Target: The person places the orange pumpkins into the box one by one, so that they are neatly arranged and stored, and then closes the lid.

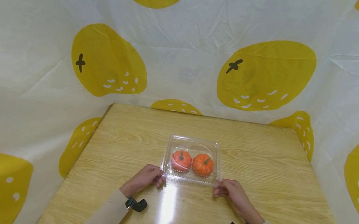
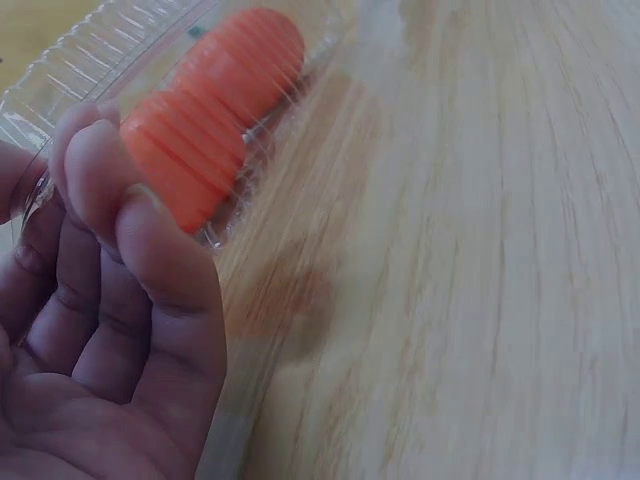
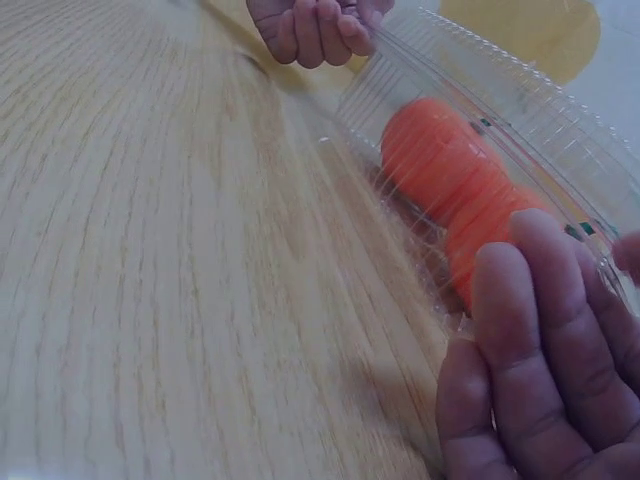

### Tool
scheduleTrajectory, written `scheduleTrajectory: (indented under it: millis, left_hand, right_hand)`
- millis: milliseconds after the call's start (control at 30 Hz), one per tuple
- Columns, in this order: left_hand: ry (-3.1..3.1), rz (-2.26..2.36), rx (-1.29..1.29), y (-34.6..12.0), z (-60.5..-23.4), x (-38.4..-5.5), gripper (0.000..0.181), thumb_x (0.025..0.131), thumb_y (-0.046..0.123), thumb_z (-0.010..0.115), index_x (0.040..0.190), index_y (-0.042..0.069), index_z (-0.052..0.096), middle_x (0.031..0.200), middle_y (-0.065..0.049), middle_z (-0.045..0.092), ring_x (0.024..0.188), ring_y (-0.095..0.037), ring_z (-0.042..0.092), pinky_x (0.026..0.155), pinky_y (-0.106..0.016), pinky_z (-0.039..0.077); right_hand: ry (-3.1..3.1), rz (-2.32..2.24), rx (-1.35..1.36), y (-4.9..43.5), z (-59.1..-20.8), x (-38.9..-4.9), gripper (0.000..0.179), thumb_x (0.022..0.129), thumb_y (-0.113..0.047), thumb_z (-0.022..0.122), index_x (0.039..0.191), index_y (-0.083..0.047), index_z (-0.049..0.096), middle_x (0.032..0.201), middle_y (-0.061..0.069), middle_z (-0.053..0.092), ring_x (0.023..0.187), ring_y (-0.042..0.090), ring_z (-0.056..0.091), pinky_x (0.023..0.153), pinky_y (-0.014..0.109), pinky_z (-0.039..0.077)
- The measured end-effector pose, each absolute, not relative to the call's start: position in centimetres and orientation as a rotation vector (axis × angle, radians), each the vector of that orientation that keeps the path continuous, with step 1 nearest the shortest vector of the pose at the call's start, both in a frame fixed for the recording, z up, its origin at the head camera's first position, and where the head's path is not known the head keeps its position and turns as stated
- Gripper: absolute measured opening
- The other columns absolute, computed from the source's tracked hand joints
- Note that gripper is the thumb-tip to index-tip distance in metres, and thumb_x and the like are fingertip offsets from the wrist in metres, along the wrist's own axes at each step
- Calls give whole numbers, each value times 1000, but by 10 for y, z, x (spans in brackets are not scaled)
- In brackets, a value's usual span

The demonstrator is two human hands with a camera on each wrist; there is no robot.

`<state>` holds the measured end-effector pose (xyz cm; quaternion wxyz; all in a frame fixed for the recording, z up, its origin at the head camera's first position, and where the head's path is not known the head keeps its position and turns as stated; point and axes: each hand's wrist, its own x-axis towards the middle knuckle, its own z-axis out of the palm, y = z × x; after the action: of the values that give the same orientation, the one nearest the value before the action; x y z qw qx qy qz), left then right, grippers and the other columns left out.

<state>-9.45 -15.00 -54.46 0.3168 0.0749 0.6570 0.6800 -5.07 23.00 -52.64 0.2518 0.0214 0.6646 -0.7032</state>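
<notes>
A clear plastic clamshell container [image 1: 193,141] sits on the wooden table with its lid over two small orange pumpkins. The left pumpkin [image 1: 181,161] and the right pumpkin [image 1: 203,165] lie side by side inside, each with a green stem. My left hand [image 1: 148,176] pinches the container's near left corner between thumb and curled fingers. At the near right corner, my right hand [image 1: 231,192] pinches the rim the same way. In the left wrist view, the left hand's fingers [image 2: 110,250] curl under the rim, beside the ribbed wall.
The wooden table [image 1: 255,155] spreads around the container on all sides. White cloth printed with large yellow fruit [image 1: 265,75] hangs behind it and along both sides. A dark wrist camera [image 1: 136,204] is strapped to each forearm.
</notes>
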Motion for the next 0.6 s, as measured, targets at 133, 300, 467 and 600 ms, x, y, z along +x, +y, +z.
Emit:
scheduleTrajectory:
  millis: [133,300,467,600]
  left_hand:
    - [1754,1785,193,-151,-547,-94,29,103,12,52,87,-7,67,79,1,70,68,-6,61,65,-18,57]
    - [1763,1760,187,-154,-549,-94,28,104,15,54,86,-2,68,80,3,69,68,-5,60,65,-17,57]
    - [1770,1748,194,-156,-550,-93,30,106,18,53,91,-2,69,80,4,69,68,-5,60,65,-17,57]
    - [1777,1748,203,-157,-552,-93,31,106,18,52,91,-4,68,79,4,68,68,-5,60,65,-17,56]
  right_hand:
    - [1861,-1892,75,228,-525,-50,29,104,-11,49,100,6,72,80,-6,75,78,8,73,81,26,63]
    - [1899,-1886,100,225,-528,-47,28,104,-9,49,100,7,71,80,-6,74,78,8,72,81,25,63]
    - [1911,-1885,82,224,-530,-46,28,105,-11,48,101,6,70,79,-8,73,78,7,71,82,24,62]
    - [1931,-1881,82,222,-530,-46,29,106,-12,47,100,5,69,79,-8,71,78,8,71,82,24,62]
